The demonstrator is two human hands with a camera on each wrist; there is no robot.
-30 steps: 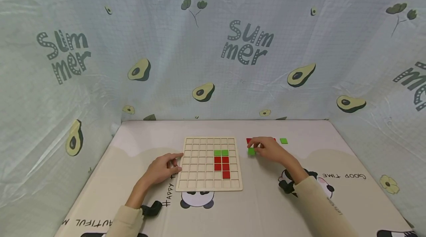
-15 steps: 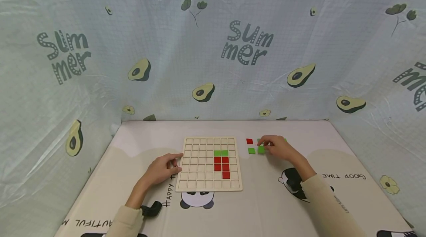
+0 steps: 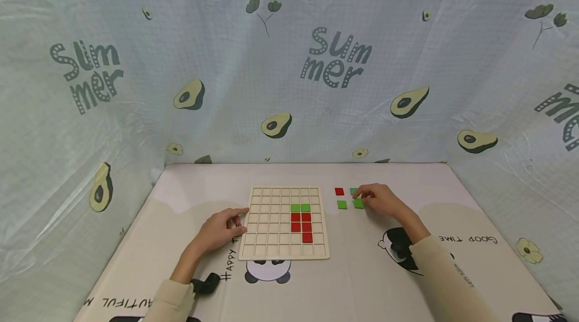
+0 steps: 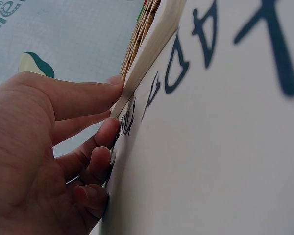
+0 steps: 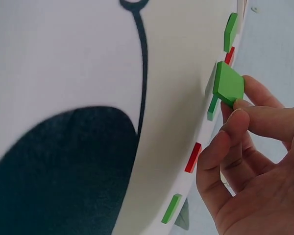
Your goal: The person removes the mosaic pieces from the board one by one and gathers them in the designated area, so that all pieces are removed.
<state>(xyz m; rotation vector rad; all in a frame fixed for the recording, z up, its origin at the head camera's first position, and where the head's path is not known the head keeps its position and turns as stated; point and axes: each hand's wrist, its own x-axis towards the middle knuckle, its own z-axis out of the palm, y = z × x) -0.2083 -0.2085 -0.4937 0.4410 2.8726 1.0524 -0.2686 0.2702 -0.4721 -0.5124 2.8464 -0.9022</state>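
Nearby, red and green square tiles point(image 3: 353, 191) lie partly screened by the right hand point(image 3: 379, 199), pinching a thin green square point(image 5: 229, 84); the relaxed left hand point(image 3: 219, 229) touches a pale wooden grid board point(image 3: 273, 228).

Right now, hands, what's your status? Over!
Right hand pinching square green tile. Left hand touching square wooden grid board. Another green tile lying between tile and board.

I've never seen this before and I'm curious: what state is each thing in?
Wooden grid board: flat, partly filled
Red tiles on the board: five, set in cells
Green tiles on the board: two, side by side
Held green tile: pinched, tilted
Loose red and green tiles: lying beside the board
Left hand: touching the board's edge
Right hand: pinching a tile
Avocado-print sheet: hanging, wrinkled
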